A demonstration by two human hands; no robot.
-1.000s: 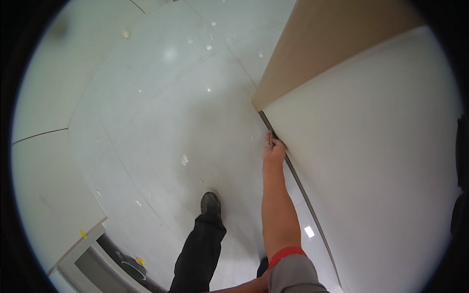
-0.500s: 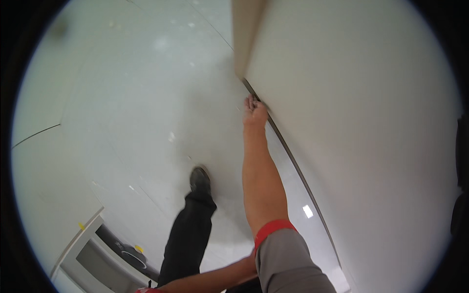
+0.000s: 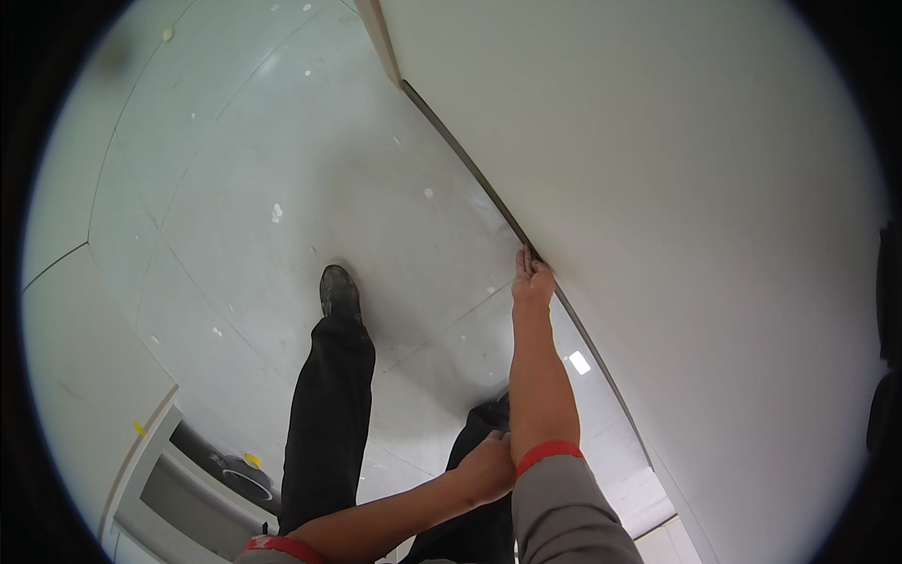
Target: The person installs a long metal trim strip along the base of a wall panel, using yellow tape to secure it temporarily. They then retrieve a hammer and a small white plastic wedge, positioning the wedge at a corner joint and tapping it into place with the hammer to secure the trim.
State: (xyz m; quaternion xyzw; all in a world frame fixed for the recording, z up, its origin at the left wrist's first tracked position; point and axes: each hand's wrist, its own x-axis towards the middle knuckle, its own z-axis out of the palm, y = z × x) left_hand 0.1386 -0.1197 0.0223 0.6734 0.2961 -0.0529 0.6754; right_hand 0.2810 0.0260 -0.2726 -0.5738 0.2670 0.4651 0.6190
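My right hand (image 3: 533, 278) is at the dark narrow strip (image 3: 470, 169) that runs along the foot of the pale wall (image 3: 695, 226). Its fingers are bent together and touch or nearly touch the strip. Whatever small thing may be between them is hidden. The right arm reaches forward, its grey sleeve ending in a red band. Below it, my left hand (image 3: 486, 467) is closed, held close by the right elbow. I cannot make out whether it holds anything.
Pale glossy floor tiles (image 3: 235, 244) carry scattered white specks. My black shoe (image 3: 339, 293) stands left of the strip. At lower left is a white frame (image 3: 146, 442) with a grey round fitting (image 3: 246, 481) and yellow bits. A beige wall end (image 3: 381, 42) rises at the strip's far end.
My right hand is closer to me along the strip. The view has shifted, so more of the strip shows beyond the hand. My left hand has come into view beside the right elbow.
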